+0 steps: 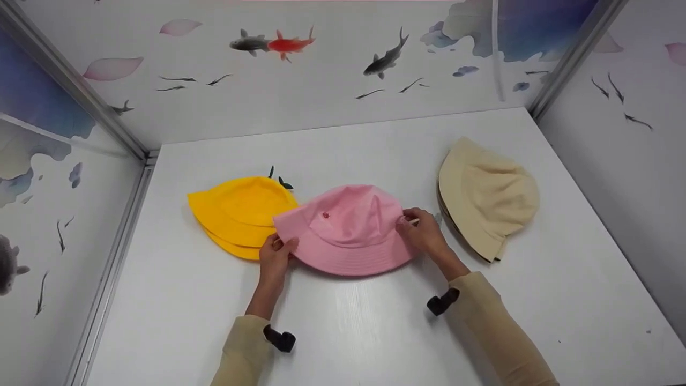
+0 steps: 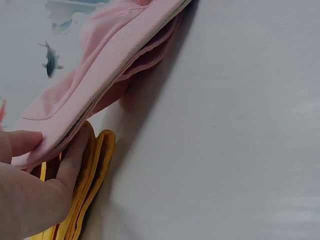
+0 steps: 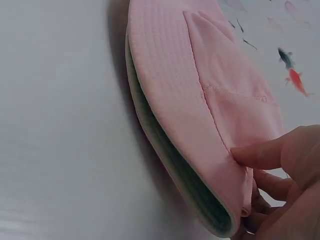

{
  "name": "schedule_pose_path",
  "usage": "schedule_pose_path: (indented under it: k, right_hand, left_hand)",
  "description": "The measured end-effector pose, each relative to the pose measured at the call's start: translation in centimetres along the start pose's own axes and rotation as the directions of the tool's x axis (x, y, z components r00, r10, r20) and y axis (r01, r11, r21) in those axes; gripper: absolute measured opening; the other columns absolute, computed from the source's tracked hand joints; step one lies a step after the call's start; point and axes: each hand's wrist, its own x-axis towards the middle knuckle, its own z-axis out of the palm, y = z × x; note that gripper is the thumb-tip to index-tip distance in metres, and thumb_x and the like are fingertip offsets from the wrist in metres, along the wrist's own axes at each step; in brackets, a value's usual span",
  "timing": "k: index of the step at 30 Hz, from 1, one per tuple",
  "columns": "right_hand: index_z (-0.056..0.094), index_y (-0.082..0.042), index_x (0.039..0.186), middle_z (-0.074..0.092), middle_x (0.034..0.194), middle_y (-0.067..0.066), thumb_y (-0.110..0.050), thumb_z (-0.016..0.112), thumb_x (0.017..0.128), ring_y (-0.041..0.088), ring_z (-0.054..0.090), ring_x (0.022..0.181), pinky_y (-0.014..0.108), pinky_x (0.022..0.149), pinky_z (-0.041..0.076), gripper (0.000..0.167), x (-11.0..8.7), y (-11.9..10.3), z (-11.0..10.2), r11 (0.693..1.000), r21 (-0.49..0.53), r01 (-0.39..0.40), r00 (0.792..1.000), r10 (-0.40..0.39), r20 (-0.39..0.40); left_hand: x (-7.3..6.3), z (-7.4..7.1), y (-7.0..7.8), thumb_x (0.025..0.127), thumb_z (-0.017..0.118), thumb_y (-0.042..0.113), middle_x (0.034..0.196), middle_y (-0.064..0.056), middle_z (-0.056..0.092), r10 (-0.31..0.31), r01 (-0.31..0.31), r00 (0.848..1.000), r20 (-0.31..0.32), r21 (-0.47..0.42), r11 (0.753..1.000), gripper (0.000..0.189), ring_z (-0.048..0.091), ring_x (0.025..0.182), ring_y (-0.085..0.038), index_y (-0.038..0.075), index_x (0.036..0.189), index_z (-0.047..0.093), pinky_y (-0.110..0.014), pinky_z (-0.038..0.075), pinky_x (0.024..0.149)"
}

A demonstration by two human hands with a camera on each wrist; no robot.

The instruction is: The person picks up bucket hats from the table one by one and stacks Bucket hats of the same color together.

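Observation:
A pink bucket hat, folded flat with a small red mark on its crown, is held at both ends in the middle of the table. My left hand pinches the left corner of its brim, thumb on top and fingers beneath. At the opposite end, my right hand grips the hat's right side where brim meets crown. The right wrist view shows a green lining inside the brim. Yellow bucket hats lie beside the left hand, partly behind the pink one; their edges show below the left fingers.
Beige bucket hats, stacked with a dark edge showing underneath, lie to the right. Dark ties or leaf shapes stick out behind the yellow hats. The white table is enclosed by printed panels at the back and sides.

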Motion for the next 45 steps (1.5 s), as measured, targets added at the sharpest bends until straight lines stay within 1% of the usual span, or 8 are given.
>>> schedule_pose_path:
  k: [5, 10, 17, 21, 26, 32, 41, 45]
  right_hand:
    - [0.065, 0.000, 0.126, 0.066, 0.123, 0.020, -0.011, 0.060, 0.096, 0.031, 0.064, 0.105, 0.028, 0.080, 0.049, 0.032, 0.8, 0.3, -1.6, 0.999, 0.042, -0.023, 0.995, 0.027, -0.094]
    - [0.068, 0.000, 0.122, 0.066, 0.124, 0.021, -0.007, 0.062, 0.094, 0.033, 0.066, 0.106, 0.034, 0.086, 0.053, 0.029, 1.6, 0.7, -2.5, 0.999, 0.040, -0.004, 0.986, 0.011, -0.165]
    - [0.069, 0.003, 0.122, 0.063, 0.118, 0.025, 0.001, 0.065, 0.091, 0.038, 0.068, 0.108, 0.044, 0.095, 0.056, 0.031, 2.3, 1.0, -2.9, 0.997, -0.004, 0.082, 0.964, -0.080, -0.255]
    - [0.068, 0.005, 0.123, 0.064, 0.114, 0.026, 0.003, 0.064, 0.092, 0.039, 0.067, 0.108, 0.045, 0.095, 0.057, 0.032, 2.8, 0.8, -2.7, 0.992, -0.049, 0.116, 0.950, -0.125, -0.285]
    - [0.068, 0.004, 0.124, 0.065, 0.112, 0.024, 0.001, 0.062, 0.094, 0.037, 0.068, 0.106, 0.045, 0.094, 0.056, 0.030, 3.5, 0.4, -2.6, 0.987, -0.116, 0.113, 0.946, -0.143, -0.291]
    - [0.068, 0.005, 0.123, 0.066, 0.113, 0.024, 0.003, 0.059, 0.095, 0.037, 0.067, 0.106, 0.046, 0.093, 0.056, 0.030, 4.2, -0.2, -2.6, 0.982, -0.134, 0.132, 0.947, -0.165, -0.275]
    - [0.063, 0.006, 0.129, 0.066, 0.119, 0.026, 0.000, 0.055, 0.098, 0.037, 0.065, 0.112, 0.047, 0.097, 0.054, 0.032, 4.6, 0.3, -2.6, 0.985, -0.107, 0.137, 0.958, -0.159, -0.240]
    - [0.060, 0.004, 0.133, 0.066, 0.125, 0.025, -0.001, 0.054, 0.099, 0.036, 0.063, 0.117, 0.047, 0.100, 0.053, 0.035, 4.7, 0.6, -2.7, 0.987, -0.084, 0.135, 0.961, -0.151, -0.230]
  left_hand:
    - [-0.3, 1.0, 0.0, 0.098, 0.064, 0.015, 0.135, -0.015, 0.061, 0.037, -0.038, 0.999, 0.012, 0.087, 0.995, 0.047, 0.064, 0.108, -0.026, 0.012, 0.142, 0.048, -0.035, 0.056, 0.098]
    - [-0.4, 2.4, 0.4, 0.097, 0.063, 0.009, 0.129, -0.017, 0.064, 0.082, -0.083, 0.997, 0.012, 0.137, 0.987, 0.046, 0.065, 0.105, -0.026, 0.007, 0.142, 0.051, -0.033, 0.059, 0.092]
    - [-0.3, 4.1, 1.4, 0.096, 0.065, 0.009, 0.127, -0.013, 0.067, 0.150, -0.137, 0.988, -0.027, 0.278, 0.951, 0.043, 0.065, 0.107, -0.025, 0.006, 0.138, 0.058, -0.037, 0.057, 0.098]
    - [0.1, 5.0, 1.8, 0.095, 0.066, 0.009, 0.132, -0.013, 0.064, 0.170, -0.147, 0.984, -0.043, 0.331, 0.932, 0.048, 0.062, 0.110, -0.026, 0.006, 0.142, 0.053, -0.038, 0.054, 0.102]
    - [0.5, 5.7, 1.9, 0.095, 0.063, 0.001, 0.135, -0.017, 0.060, 0.231, -0.207, 0.972, -0.032, 0.338, 0.918, 0.063, 0.062, 0.111, -0.028, 0.010, 0.151, 0.036, -0.039, 0.054, 0.103]
    - [0.7, 6.0, 1.8, 0.095, 0.061, -0.002, 0.132, -0.019, 0.062, 0.309, -0.274, 0.950, -0.038, 0.368, 0.889, 0.063, 0.063, 0.107, -0.028, 0.011, 0.150, 0.035, -0.039, 0.054, 0.103]
    - [0.8, 6.4, 2.4, 0.095, 0.061, -0.001, 0.147, -0.016, 0.052, 0.270, -0.235, 0.962, -0.033, 0.393, 0.889, 0.065, 0.057, 0.128, -0.029, 0.005, 0.153, 0.032, -0.041, 0.047, 0.111]
    - [0.8, 6.4, 2.3, 0.096, 0.062, 0.002, 0.148, -0.016, 0.053, 0.278, -0.238, 0.959, -0.052, 0.379, 0.894, 0.064, 0.057, 0.132, -0.029, 0.005, 0.154, 0.034, -0.040, 0.048, 0.109]
